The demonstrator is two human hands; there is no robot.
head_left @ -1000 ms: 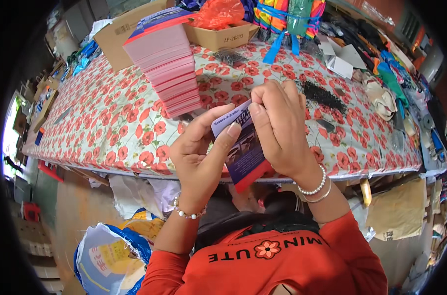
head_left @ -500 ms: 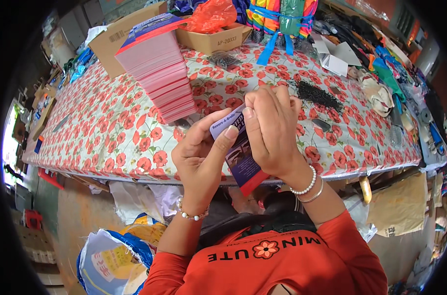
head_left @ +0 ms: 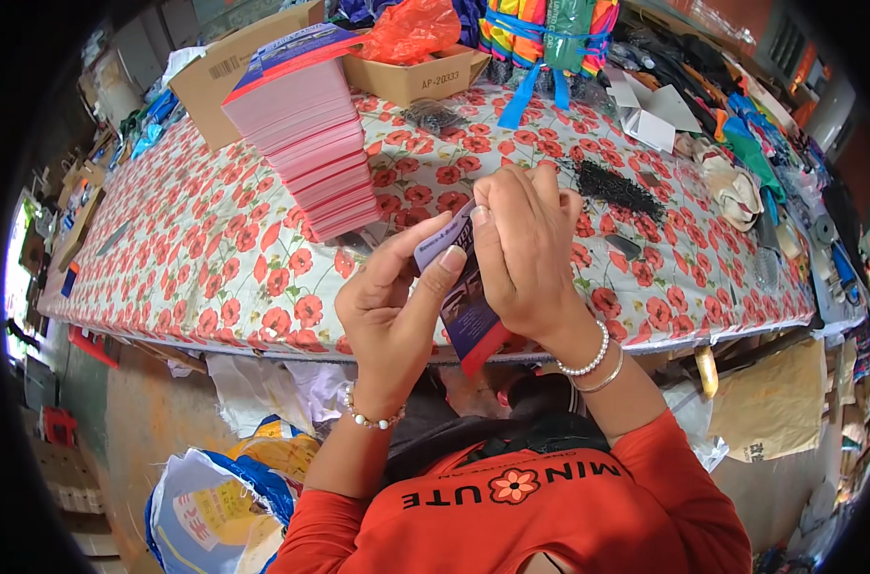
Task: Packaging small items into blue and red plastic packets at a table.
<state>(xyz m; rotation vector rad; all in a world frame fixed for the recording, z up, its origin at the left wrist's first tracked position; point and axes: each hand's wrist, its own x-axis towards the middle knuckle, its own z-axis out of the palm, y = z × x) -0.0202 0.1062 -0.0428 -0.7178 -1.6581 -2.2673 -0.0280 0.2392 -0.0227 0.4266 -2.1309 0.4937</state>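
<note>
Between my two hands, over the table's near edge, is a printed card (head_left: 466, 316) in purple with a red lower end. My left hand (head_left: 393, 287) pinches its left side, thumb on the front. The fingers of my right hand (head_left: 526, 253) close on its upper right edge and hide that corner. Whether a small fastener is in the right fingertips I cannot tell. Beyond my left hand stands a tall stack of similar cards (head_left: 310, 143), pink-edged with a purple and red top. A pile of small black pieces (head_left: 618, 188) lies past my right hand.
A red-flowered cloth covers the table (head_left: 215, 249). Toward the back are an open cardboard box (head_left: 425, 78) with a red plastic bag (head_left: 411, 31), and a rainbow-coloured bundle (head_left: 550, 38) tied with blue ribbon. A small dark flat piece (head_left: 624, 247) lies to the right. An open sack (head_left: 220, 512) stands below left.
The card has turned slightly in my hands, so less of its front shows. Both hands keep their grip and have barely moved.
</note>
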